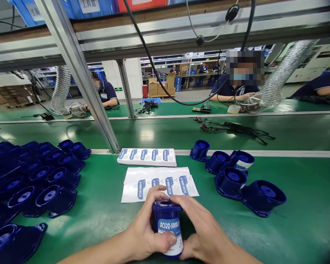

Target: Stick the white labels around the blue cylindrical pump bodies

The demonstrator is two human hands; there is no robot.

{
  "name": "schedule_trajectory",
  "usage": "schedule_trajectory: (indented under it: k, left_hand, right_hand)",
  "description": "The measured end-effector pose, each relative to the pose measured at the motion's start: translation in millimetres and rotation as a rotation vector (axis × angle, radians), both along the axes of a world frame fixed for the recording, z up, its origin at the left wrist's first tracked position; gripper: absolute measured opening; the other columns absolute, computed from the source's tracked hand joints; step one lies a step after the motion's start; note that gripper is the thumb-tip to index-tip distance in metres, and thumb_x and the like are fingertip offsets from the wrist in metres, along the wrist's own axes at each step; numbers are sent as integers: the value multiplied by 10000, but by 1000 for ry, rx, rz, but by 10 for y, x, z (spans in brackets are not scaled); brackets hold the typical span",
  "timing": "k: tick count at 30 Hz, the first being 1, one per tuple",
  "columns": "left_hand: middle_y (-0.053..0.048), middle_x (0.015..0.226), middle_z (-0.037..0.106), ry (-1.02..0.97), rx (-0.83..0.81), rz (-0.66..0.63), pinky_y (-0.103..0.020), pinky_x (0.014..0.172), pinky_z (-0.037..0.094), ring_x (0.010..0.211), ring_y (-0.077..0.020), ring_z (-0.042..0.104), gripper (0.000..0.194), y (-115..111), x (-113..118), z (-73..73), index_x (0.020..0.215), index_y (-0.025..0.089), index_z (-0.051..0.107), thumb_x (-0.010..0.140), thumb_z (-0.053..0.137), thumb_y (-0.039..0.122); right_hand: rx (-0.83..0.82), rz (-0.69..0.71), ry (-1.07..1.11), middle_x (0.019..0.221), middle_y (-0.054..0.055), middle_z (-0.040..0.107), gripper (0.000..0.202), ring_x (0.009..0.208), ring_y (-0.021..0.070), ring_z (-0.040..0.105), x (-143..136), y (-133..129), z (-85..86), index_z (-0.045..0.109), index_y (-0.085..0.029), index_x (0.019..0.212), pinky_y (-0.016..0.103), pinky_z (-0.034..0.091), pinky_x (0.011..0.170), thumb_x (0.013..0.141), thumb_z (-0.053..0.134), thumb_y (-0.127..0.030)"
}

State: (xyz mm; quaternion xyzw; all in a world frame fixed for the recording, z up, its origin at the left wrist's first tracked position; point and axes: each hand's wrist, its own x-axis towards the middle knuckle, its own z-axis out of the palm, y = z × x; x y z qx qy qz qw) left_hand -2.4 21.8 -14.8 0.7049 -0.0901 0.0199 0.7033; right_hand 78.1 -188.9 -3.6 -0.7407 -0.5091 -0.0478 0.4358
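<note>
A dark blue plastic housing [167, 212] stands upright in front of me, its flange at the top. On its front is a blue-and-white label [169, 225] printed DC52Q-5000L/H. My left hand [143, 229] wraps round the left side, with the thumb pressed on the label and the fingers over the flange. From the right, my right hand [206, 227] grips the flange with its fingertips and the lower side with its thumb. Just beyond my fingers lies a partly used label sheet [156, 174], and behind it a stack of label sheets [147, 163].
Many blue housings [56, 198] crowd the left of the green bench [99, 220]. Several more housings [233, 179], one labelled, stand at right. A metal post [82, 73] rises at left. Black cables [236, 128] lie farther back, where co-workers [236, 86] sit across the bench.
</note>
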Motion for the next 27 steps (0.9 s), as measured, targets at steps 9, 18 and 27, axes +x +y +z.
schedule_trajectory:
  k: [9,18,27]
  left_hand:
    - [-171,1636,181,-152,100,-34,-721,1238,244,1499,-545,324,1271,80,64,-113,1451,330,425,379,1071,555]
    - [-135,1758,98,-147,-95,-222,-642,1273,283,1626,-472,184,838,161,71,113,1541,367,462,832,849,592]
    - [-139,1757,116,15,-218,-330,-586,1191,448,1605,-439,278,687,140,36,153,1498,357,519,894,846,352]
  right_hand:
    - [-10,-7,-41,1392,151,663,1251,1248,374,678,50,-17,-95,391,-239,1538,445,577,1057,479,1051,-152]
    - [29,-3,59,1442,113,658,1303,1268,356,693,159,-71,-68,401,-300,1541,427,570,1100,435,1089,-307]
    - [-17,-11,-16,1447,157,656,1513,1295,401,677,177,-128,-144,342,-278,1598,420,599,1066,305,1126,-282]
